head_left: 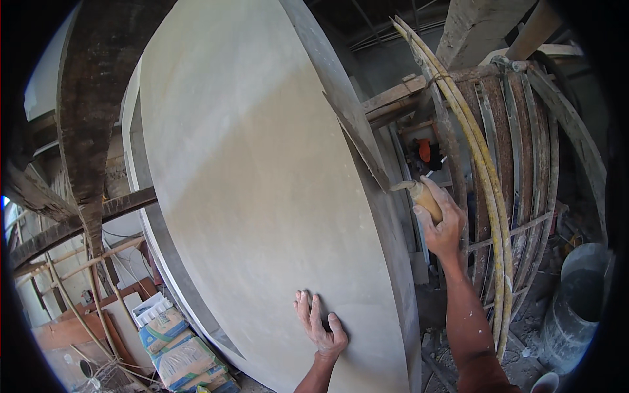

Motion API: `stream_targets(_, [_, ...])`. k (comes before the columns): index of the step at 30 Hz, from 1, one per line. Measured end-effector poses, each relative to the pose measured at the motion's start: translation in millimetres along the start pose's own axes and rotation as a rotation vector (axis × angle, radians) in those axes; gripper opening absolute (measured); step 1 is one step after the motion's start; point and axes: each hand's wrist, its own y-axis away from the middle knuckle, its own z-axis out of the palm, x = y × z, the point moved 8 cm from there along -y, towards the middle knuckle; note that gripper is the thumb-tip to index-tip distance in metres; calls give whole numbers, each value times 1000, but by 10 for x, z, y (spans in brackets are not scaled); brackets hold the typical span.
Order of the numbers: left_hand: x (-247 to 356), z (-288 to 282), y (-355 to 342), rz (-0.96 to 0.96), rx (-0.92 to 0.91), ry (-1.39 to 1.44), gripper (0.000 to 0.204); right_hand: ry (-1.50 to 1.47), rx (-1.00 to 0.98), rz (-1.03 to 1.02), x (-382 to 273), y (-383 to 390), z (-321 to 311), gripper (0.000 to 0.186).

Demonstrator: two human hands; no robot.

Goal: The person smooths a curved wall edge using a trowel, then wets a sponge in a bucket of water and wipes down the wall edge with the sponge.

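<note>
A broad, smooth plastered wall face (262,164) in pale grey-beige fills the middle. My left hand (321,324) lies on its lower part, fingers spread, holding nothing. To the right, my right hand (440,219) is closed round the tan handle of a plastering trowel (357,144). The thin blade runs up and left from the handle, seen nearly edge-on, along the wall's right corner. Whether the whole blade touches the narrow side face cannot be told. Pale dust or plaster marks both hands.
Yellow bent poles (481,157) and rusty metal bars (504,131) stand close beyond my right arm. A grey drum (576,308) is at the lower right. Stacked bags (187,360) lie at the lower left, below a dark timber beam (92,98) and thin poles. Rubble covers the right-hand floor.
</note>
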Motion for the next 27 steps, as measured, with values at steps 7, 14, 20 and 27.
stream_targets(7, [-22, 15, 18, -8, -44, -16, 51, 73, 42, -47, -46, -652, 215, 44])
stream_targets(14, [-30, 22, 20, -5, -19, 8, 50, 117, 31, -37, -54, -1180, 335, 41])
stream_targets(20, [-44, 33, 32, -16, -22, 11, 51, 56, 42, -123, -150, -1115, 357, 40])
stream_targets(27, [-20, 2, 12, -22, 40, 2, 50, 226, 32, -98, -97, -1686, 485, 42])
